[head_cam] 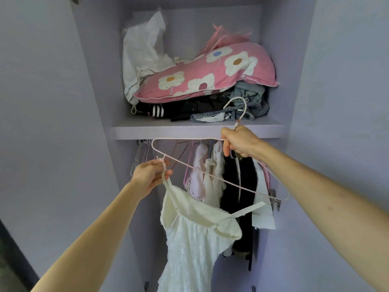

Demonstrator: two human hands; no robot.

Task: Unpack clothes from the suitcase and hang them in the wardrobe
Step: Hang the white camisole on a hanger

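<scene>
A white strappy dress (189, 239) hangs in front of the open lilac wardrobe (90, 81). My right hand (240, 141) grips a thin pale pink hanger (210, 174) just below its hook, holding it tilted with its left end high and its right end low. My left hand (152, 172) pinches the dress's left strap right at the hanger's left shoulder notch. The dress's right strap stretches loose toward the right, off the hanger. No suitcase is in view.
Under the shelf (197, 129) hang several garments (229, 178), pale and black, with empty pink hangers (181, 150) to their left. On the shelf lie a pink flowered pillow (206, 72), a white plastic bag (143, 53) and piled dark clothes (202, 108).
</scene>
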